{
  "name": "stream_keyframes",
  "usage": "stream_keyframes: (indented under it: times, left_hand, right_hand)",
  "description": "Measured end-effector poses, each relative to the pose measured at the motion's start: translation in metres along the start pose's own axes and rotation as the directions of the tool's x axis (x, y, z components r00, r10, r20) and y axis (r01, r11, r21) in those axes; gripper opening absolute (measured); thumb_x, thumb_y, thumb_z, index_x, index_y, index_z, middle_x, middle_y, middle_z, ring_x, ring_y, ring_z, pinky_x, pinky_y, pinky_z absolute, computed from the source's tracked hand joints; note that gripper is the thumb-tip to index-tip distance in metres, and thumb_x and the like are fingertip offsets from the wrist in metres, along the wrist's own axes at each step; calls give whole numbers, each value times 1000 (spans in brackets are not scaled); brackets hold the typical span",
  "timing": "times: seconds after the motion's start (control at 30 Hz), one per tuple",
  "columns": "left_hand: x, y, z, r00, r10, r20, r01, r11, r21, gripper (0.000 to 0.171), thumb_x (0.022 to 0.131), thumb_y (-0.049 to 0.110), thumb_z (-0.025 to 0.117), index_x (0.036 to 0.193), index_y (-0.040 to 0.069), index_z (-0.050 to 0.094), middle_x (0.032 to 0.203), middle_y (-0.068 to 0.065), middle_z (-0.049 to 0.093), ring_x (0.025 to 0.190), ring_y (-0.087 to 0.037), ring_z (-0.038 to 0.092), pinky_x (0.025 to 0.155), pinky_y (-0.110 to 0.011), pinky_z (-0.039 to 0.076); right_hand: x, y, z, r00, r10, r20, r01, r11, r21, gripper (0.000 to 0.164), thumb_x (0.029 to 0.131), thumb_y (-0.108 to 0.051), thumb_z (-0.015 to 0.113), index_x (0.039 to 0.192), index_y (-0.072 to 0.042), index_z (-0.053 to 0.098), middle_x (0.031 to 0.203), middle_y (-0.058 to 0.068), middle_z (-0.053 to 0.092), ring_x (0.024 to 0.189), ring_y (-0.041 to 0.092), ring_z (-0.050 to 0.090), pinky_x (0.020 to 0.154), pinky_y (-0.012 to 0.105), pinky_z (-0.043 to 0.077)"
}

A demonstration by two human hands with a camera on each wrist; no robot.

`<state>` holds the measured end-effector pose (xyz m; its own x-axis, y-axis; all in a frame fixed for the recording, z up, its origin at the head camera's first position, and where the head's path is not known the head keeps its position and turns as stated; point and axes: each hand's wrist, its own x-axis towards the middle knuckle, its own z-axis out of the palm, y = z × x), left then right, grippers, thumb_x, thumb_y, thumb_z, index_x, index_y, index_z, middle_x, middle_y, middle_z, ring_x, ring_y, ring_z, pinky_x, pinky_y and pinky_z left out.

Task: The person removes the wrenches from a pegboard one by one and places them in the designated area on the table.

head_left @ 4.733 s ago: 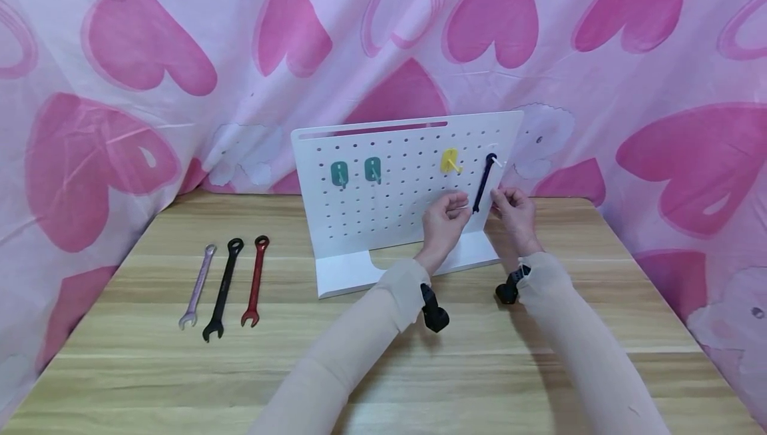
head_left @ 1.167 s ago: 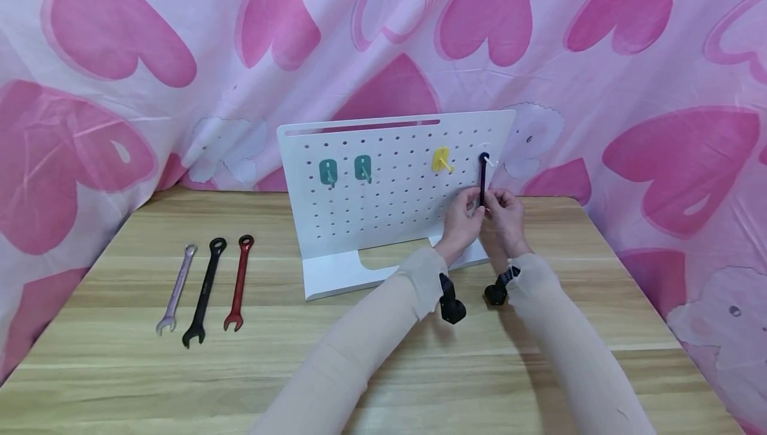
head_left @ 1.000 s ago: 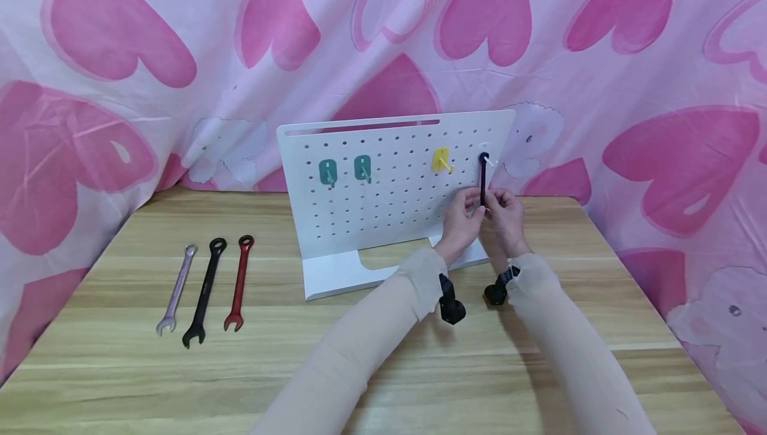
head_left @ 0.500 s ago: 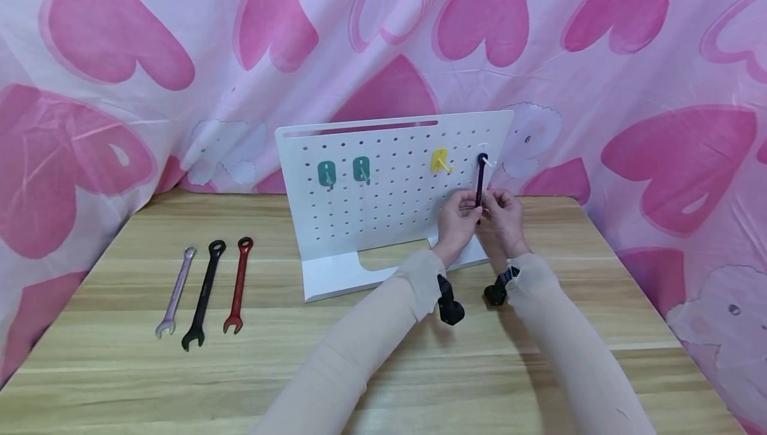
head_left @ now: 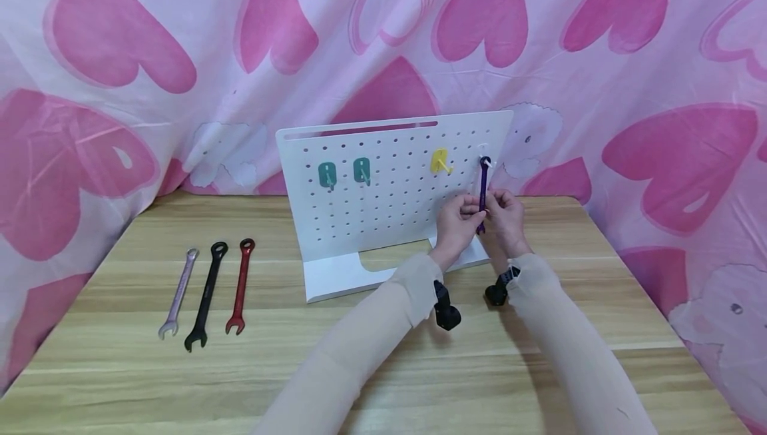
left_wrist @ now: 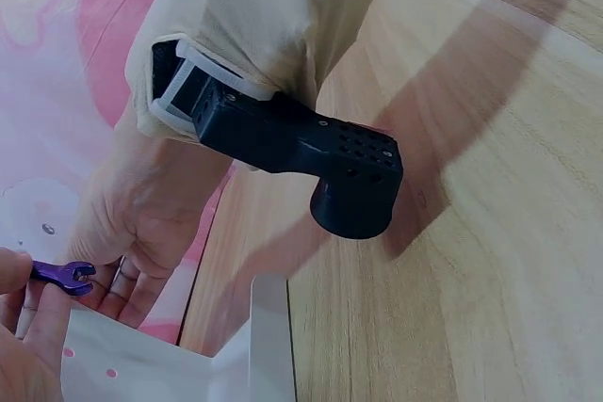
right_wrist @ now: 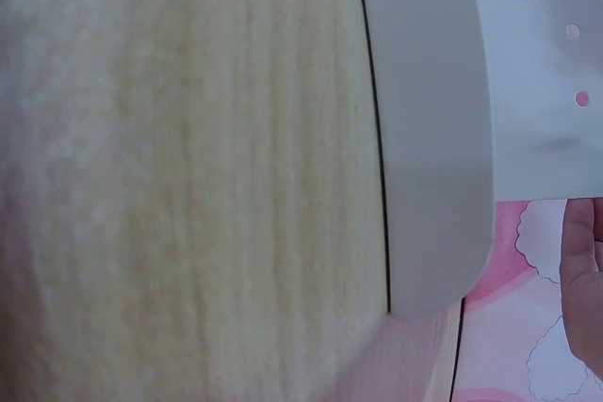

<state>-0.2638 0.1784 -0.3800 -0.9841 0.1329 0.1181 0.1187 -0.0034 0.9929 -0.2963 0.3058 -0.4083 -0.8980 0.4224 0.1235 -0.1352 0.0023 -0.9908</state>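
Observation:
A dark purple combination wrench (head_left: 483,188) stands nearly upright at the right end of the white pegboard (head_left: 407,182). Its ring end is around a white hook (head_left: 488,163). My left hand (head_left: 458,225) pinches the wrench's lower shank between thumb and fingers; the purple open-jaw end (left_wrist: 66,276) sticks out past the fingertips in the left wrist view. At the board's right edge is my right hand (head_left: 506,222), its fingertips close beside the wrench. Loosely extended fingers (left_wrist: 122,294) of it show in the left wrist view. Only part of that hand appears in the right wrist view.
Two green hooks (head_left: 327,175) and a yellow hook (head_left: 440,161) are mounted on the board. On the wooden table (head_left: 383,368) to the left lie a silvery-lilac wrench (head_left: 178,295), a black wrench (head_left: 206,296) and a red wrench (head_left: 241,287). A pink heart-print curtain (head_left: 371,35) hangs behind.
Since the oldest frame, my left hand has moved right and taken hold of the wrench, which now hangs straighter. In the last half second that hand has lowered slightly; the right hand has stayed put.

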Motion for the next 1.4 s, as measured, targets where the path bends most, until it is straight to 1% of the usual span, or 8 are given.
stream_keyframes:
  times: [0.27, 0.47, 0.63, 0.73, 0.93, 1.07, 1.27, 1.4]
  left_hand:
    - [-4, -1, -2, 999, 39, 23, -40, 999, 14, 19, 84, 5, 69, 103, 10, 66, 91, -2, 69, 77, -4, 62, 67, -14, 52]
    - [-8, 0, -3, 997, 73, 38, -73, 997, 11, 22, 83, 3, 69, 104, 10, 66, 92, -3, 70, 77, -5, 64, 68, -13, 53]
    - [-11, 0, -3, 996, 79, 46, -80, 996, 30, 22, 83, 3, 70, 104, 8, 66, 91, -6, 71, 76, -5, 64, 68, -13, 52]
    - [-13, 0, -4, 995, 80, 53, -82, 996, 32, 22, 82, 3, 70, 104, 8, 66, 91, -6, 71, 76, -5, 64, 68, -13, 52]
    - [-19, 6, -6, 996, 32, 83, -29, 999, -36, 24, 81, 2, 71, 104, 9, 67, 90, -6, 70, 74, -5, 63, 65, -15, 54]
    - [-23, 12, -8, 995, -25, 101, 34, 996, -83, 24, 80, 3, 72, 103, 10, 67, 88, -3, 70, 73, -6, 64, 63, -19, 55]
    - [-27, 20, -9, 984, -98, 149, 123, 978, -170, 25, 80, 4, 72, 104, 14, 67, 87, 3, 67, 75, -7, 63, 68, -24, 57]
    - [-29, 28, -9, 975, -138, 175, 175, 961, -214, 27, 81, 5, 71, 106, 14, 67, 88, 4, 65, 78, -7, 63, 72, -26, 57]
  right_hand:
    - [-2, -1, 1, 999, -41, -13, 40, 999, -34, 17, 92, -13, 60, 76, -17, 58, 67, -8, 53, 62, 3, 49, 55, 10, 44]
    - [-1, 0, 2, 999, -34, -13, 34, 999, 13, 18, 91, -12, 62, 74, -15, 57, 65, -7, 53, 59, 3, 47, 51, 10, 42]
    - [0, 1, 1, 999, -34, -29, 34, 999, -26, 17, 90, -11, 62, 74, -15, 57, 64, -6, 51, 58, 4, 47, 50, 10, 40]
    - [-1, 0, 2, 1000, 0, -25, 1, 999, 39, 15, 89, -10, 63, 75, -11, 58, 66, -5, 52, 58, 4, 48, 48, 11, 42]
    - [-12, -17, 4, 998, 59, -8, -58, 994, 97, 15, 88, -10, 65, 79, -4, 55, 66, -3, 52, 60, 6, 48, 47, 12, 43]
    - [-16, -22, 4, 999, 47, 0, -46, 996, 77, 16, 87, -11, 66, 77, -6, 55, 64, -4, 52, 56, 5, 49, 46, 11, 42]
    - [-18, -24, 2, 1000, 0, -1, 0, 999, -50, 15, 88, -12, 65, 75, -10, 56, 61, -7, 53, 57, 4, 48, 48, 12, 41]
    - [-16, -22, 0, 1000, -29, 2, 29, 994, -102, 13, 88, -8, 64, 83, 3, 58, 62, -11, 55, 59, 3, 49, 50, 12, 42]
